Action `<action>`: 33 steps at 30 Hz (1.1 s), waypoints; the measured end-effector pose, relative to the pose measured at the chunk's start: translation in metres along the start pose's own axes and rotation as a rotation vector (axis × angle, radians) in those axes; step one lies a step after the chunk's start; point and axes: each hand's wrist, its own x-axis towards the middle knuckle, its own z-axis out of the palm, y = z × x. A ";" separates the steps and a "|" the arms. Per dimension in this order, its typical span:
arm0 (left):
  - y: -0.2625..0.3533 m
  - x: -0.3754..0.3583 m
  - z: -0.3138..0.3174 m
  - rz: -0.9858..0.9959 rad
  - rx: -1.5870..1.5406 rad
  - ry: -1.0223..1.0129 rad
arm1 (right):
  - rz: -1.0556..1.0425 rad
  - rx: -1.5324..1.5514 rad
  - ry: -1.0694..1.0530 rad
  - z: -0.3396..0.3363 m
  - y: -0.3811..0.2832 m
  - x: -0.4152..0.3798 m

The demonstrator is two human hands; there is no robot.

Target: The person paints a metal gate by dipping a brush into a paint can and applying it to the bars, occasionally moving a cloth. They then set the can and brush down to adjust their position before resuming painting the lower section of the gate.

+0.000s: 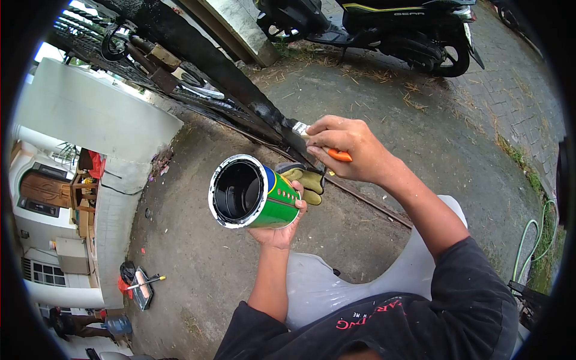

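A green paint can (282, 203), open and tilted, shows black paint on its inside and rim. My left hand (282, 231) is wrapped round its lower end. In my right hand (354, 147) is a paintbrush (301, 128) with an orange handle tip, its fingers closed round the handle. The brush's bristles touch the dark metal gate (240, 90), which looks wet and black near them. Behind the can, a yellowish work glove (311, 180) lies near the foot of the gate.
A padlock (163, 55) hangs on the gate at the upper left. A motorbike (384, 30) stands at the top. A metal rail (372, 201) crosses the concrete ground. At the lower left lies a tray with a roller (143, 288); a person (78, 324) is beyond it. A green hose (528, 240) lies right.
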 end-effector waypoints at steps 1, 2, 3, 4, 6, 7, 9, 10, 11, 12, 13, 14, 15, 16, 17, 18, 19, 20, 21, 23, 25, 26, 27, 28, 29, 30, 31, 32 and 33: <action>-0.001 0.001 0.001 0.001 0.000 -0.013 | -0.058 0.008 0.039 -0.005 -0.007 0.018; -0.002 0.002 0.000 -0.003 -0.003 -0.018 | -0.116 0.015 0.078 -0.010 -0.012 0.034; -0.002 0.002 -0.001 -0.007 -0.006 -0.020 | -0.185 0.010 0.160 -0.012 -0.018 0.050; -0.001 0.003 -0.001 -0.008 -0.007 -0.023 | -0.256 0.005 0.241 -0.014 -0.023 0.066; -0.005 0.002 0.001 -0.005 -0.010 -0.016 | -0.322 -0.003 0.325 -0.013 -0.026 0.071; -0.006 0.001 0.003 -0.001 -0.013 -0.014 | -0.316 -0.010 0.328 -0.008 -0.024 0.065; -0.005 0.000 0.005 -0.012 -0.006 -0.014 | -0.260 -0.024 0.263 0.005 -0.019 0.040; -0.005 0.001 0.005 -0.016 -0.003 -0.015 | -0.208 -0.066 0.185 0.013 -0.009 0.021; -0.005 -0.001 0.006 -0.022 -0.008 -0.031 | -0.147 -0.073 0.139 0.020 0.003 0.000; -0.005 -0.002 0.005 -0.017 -0.009 -0.033 | -0.086 -0.083 0.094 0.020 0.003 -0.006; -0.005 -0.002 0.005 -0.015 -0.009 -0.034 | -0.066 -0.067 0.096 0.018 0.004 -0.009; -0.005 -0.003 0.004 -0.015 -0.010 -0.035 | -0.043 -0.052 0.099 0.016 0.005 -0.013; -0.004 -0.003 0.003 -0.009 -0.005 -0.018 | -0.020 -0.037 0.102 0.010 0.001 -0.012; -0.004 -0.004 0.002 -0.007 -0.011 -0.009 | -0.081 -0.036 0.169 0.003 -0.006 -0.004; -0.003 -0.004 0.002 -0.005 -0.016 -0.001 | -0.144 -0.037 0.238 -0.004 -0.013 0.011; -0.003 -0.004 0.002 -0.001 -0.020 0.004 | -0.210 -0.036 0.306 -0.009 -0.019 0.026; -0.004 -0.004 0.005 -0.002 -0.045 0.008 | -0.253 -0.037 0.360 -0.012 -0.024 0.037; -0.005 -0.004 0.004 0.002 -0.039 0.018 | -0.237 -0.016 0.321 -0.009 -0.020 0.039; -0.005 -0.004 0.004 0.006 -0.034 0.026 | -0.221 0.005 0.280 -0.003 -0.014 0.039; -0.005 -0.006 0.005 0.003 -0.012 0.026 | -0.153 0.011 0.191 0.011 0.000 0.025; -0.005 -0.006 0.007 -0.006 0.016 -0.002 | -0.086 -0.006 0.177 0.008 0.004 0.010; -0.006 -0.006 0.008 -0.008 -0.004 -0.015 | -0.044 -0.011 0.165 0.007 0.005 0.004; -0.006 -0.007 0.009 -0.013 -0.022 -0.025 | -0.069 -0.001 0.232 0.003 -0.001 0.008; -0.006 -0.008 0.009 -0.022 -0.036 -0.030 | -0.106 0.007 0.289 0.000 -0.007 0.014; -0.004 -0.008 0.005 -0.026 0.001 -0.050 | -0.143 0.014 0.350 -0.003 -0.012 0.023; -0.005 -0.008 0.005 -0.026 -0.009 -0.046 | -0.188 0.019 0.413 -0.004 -0.017 0.032; -0.005 -0.008 0.006 -0.026 -0.018 -0.046 | -0.206 0.032 0.424 -0.002 -0.020 0.039; -0.006 -0.009 0.007 -0.025 -0.028 -0.046 | -0.186 0.039 0.365 0.000 -0.016 0.038; -0.006 -0.010 0.007 -0.023 -0.030 -0.045 | -0.165 0.045 0.305 0.007 -0.010 0.034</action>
